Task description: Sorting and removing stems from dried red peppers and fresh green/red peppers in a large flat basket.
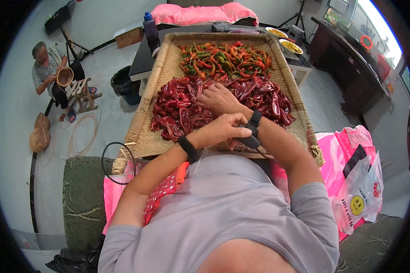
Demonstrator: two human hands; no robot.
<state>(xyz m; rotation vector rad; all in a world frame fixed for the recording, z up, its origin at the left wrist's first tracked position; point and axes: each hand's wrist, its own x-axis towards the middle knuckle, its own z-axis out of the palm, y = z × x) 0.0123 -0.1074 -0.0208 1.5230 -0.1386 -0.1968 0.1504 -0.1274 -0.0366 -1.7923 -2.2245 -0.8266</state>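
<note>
My right hand (219, 99) rests on a heap of dark red dried chilies (181, 108), its fingers curled and the tips out of sight, so I cannot tell what they hold. My left hand (219, 132) reaches across to my right wrist. Its thumb and fingers are closed on a black wrist device (249, 140) with a cable, strapped on by a dark band (254, 119). A black band (187, 146) circles my left wrist. Beyond the dark heap lie smaller orange, red and green chilies (225, 59). Both piles sit in a large woven tray (143, 132).
A dark table (143, 63) supports the tray, with a blue-capped bottle (151, 32) and yellow-filled bowls (290, 46) beside it. A black bin (125, 84) stands left. Further left, a seated person (45, 68) holds a round basket (65, 76). A plastic bag (357, 195) lies on pink cloth (337, 148).
</note>
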